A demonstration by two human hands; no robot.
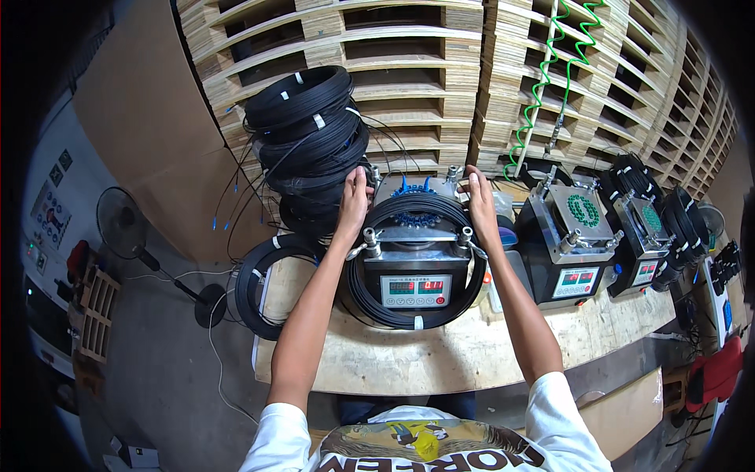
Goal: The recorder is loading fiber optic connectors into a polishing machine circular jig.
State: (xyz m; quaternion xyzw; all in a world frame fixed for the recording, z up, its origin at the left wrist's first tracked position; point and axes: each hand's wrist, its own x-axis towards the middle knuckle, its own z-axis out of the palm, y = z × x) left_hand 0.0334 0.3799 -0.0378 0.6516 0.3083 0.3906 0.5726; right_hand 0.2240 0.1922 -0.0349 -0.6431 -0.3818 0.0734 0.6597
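Observation:
On the wooden bench before me stands a black polishing machine [414, 271] with a metal top and a lit red and green display. A coil of black cable [418, 321] hangs over its top and front. Blue connectors [414, 189] sit in the machine's top plate, partly hidden by the coil. My left hand [355, 203] is at the left side of the top, fingers stretched out beside the far-left corner post [375, 175]. Opposite it, my right hand [480, 203] lies along the right side near the far-right post [454, 175], its fingers also extended. Fingertip contact is hard to make out.
A tall stack of black cable coils [311, 130] stands behind my left hand. Two similar machines [568, 228] [641, 236] with green connectors stand to the right. Wooden pallets [393, 55] rise behind the bench [377, 362]. A green coiled hose [536, 94] hangs down; a fan [122, 216] stands at left.

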